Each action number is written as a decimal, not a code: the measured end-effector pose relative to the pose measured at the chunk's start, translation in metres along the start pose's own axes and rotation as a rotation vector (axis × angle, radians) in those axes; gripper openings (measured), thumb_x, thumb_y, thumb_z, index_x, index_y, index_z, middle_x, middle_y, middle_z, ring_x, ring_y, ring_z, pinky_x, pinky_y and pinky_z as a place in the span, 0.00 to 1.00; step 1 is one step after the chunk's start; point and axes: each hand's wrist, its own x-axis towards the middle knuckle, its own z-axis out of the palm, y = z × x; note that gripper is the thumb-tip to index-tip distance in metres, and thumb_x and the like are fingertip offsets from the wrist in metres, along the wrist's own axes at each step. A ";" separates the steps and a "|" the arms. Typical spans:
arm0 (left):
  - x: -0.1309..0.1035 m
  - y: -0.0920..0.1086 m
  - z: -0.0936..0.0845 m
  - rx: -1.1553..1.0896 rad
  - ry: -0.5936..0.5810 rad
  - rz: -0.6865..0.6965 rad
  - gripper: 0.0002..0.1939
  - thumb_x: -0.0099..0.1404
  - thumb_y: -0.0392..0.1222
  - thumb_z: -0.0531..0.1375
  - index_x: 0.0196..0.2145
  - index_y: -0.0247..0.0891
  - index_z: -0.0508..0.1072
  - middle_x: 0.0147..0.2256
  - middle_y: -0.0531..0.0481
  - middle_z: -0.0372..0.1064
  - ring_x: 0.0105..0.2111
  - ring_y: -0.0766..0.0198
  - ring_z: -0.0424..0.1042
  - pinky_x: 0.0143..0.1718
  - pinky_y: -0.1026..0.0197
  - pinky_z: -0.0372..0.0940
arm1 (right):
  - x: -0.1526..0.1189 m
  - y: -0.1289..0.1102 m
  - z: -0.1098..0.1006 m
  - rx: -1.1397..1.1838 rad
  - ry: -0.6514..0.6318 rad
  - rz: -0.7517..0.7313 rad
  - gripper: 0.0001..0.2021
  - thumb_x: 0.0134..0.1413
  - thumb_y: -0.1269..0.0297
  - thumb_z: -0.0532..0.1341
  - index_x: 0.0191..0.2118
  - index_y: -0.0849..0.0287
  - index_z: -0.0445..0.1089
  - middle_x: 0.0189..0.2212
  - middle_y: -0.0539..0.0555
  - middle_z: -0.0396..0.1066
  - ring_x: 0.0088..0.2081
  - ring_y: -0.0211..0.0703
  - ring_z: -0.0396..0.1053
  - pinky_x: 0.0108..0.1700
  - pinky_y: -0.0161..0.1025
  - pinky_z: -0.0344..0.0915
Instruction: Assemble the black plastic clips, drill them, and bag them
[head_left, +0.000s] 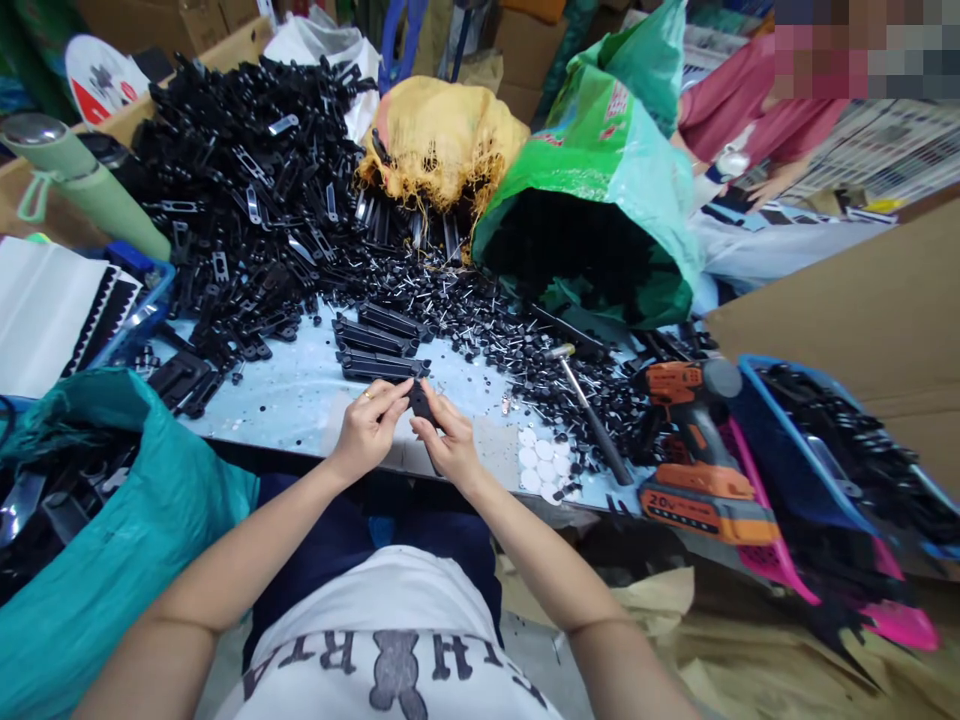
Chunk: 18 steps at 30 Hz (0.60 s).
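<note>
The small part (420,400) pinched between both hands looks like matt black plastic, as does the heap of brackets (240,180) beyond it, some carrying shiny metal strips. Right of the part lie a hammer (589,405) with a bright metal head and a glossy orange plastic drill (694,450); behind it slump a glossy green plastic sack (600,170) and rough yellow woven cloth (442,140).

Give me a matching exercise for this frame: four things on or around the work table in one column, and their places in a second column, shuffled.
Things:
1. small black part
2. hammer
3. cordless drill
4. green sack

Places:
A. lying at the table's right end, orange and black
B. pinched between the left hand and right hand
C. standing open at the back of the table
D. lying among small black pieces, just left of the drill

Pairs: 1-B, 2-D, 3-A, 4-C
</note>
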 end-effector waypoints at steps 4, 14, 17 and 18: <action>0.004 -0.003 0.002 -0.030 0.007 -0.034 0.15 0.66 0.39 0.51 0.47 0.36 0.71 0.37 0.46 0.69 0.37 0.66 0.69 0.40 0.61 0.65 | -0.003 0.003 0.002 -0.007 0.026 0.045 0.25 0.59 0.57 0.54 0.61 0.55 0.55 0.36 0.55 0.66 0.35 0.40 0.66 0.38 0.41 0.69; -0.002 0.003 -0.018 -0.829 -0.523 -0.919 0.21 0.55 0.56 0.61 0.32 0.32 0.67 0.22 0.51 0.66 0.19 0.71 0.65 0.18 0.70 0.57 | -0.002 0.017 -0.032 -0.128 -0.054 -0.095 0.26 0.59 0.53 0.53 0.60 0.57 0.58 0.35 0.57 0.68 0.34 0.42 0.65 0.38 0.40 0.66; -0.004 0.003 -0.021 -0.755 -0.613 -1.051 0.22 0.50 0.56 0.64 0.24 0.33 0.64 0.17 0.55 0.62 0.13 0.77 0.55 0.12 0.73 0.42 | 0.000 0.021 -0.047 -0.154 -0.129 -0.235 0.26 0.58 0.55 0.54 0.60 0.56 0.56 0.37 0.57 0.67 0.37 0.42 0.66 0.39 0.39 0.65; -0.005 0.002 -0.022 -0.732 -0.630 -1.068 0.22 0.50 0.56 0.64 0.24 0.33 0.64 0.16 0.56 0.61 0.12 0.78 0.53 0.12 0.73 0.40 | 0.000 0.023 -0.052 -0.174 -0.160 -0.275 0.26 0.58 0.55 0.55 0.61 0.56 0.55 0.38 0.57 0.67 0.37 0.42 0.66 0.39 0.38 0.65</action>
